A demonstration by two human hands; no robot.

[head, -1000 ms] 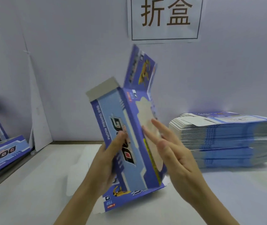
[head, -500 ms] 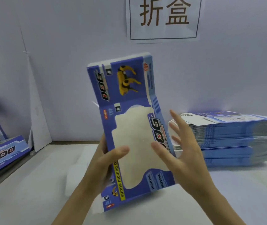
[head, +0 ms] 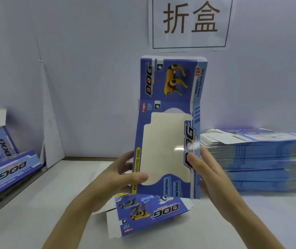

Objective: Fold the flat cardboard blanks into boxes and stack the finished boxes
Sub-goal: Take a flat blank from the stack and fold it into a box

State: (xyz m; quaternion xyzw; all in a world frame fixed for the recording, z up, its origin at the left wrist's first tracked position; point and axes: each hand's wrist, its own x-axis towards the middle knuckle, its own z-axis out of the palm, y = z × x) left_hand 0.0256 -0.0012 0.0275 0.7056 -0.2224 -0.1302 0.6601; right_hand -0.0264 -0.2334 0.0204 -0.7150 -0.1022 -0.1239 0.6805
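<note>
I hold a blue printed cardboard box blank (head: 168, 123) upright over the table, its window side with the pale cutout facing me. A top flap with a yellow dog picture stands up and a bottom flap hangs down towards me. My left hand (head: 120, 178) grips the blank's left edge, thumb across the front. My right hand (head: 206, 175) grips the right edge, thumb on the front and fingers behind. A tall stack of flat blanks (head: 258, 159) lies on the table at the right.
Finished blue boxes (head: 8, 169) lie and lean at the far left beside a dark table edge. A white wall with a paper sign (head: 190, 22) stands right behind. A white folded board (head: 52, 126) leans in the back left corner. White tabletop (head: 215, 234) stretches below my hands.
The blank has been turned so its window face looks at me and has shifted right. My right hand went from hovering open to gripping the right edge.
</note>
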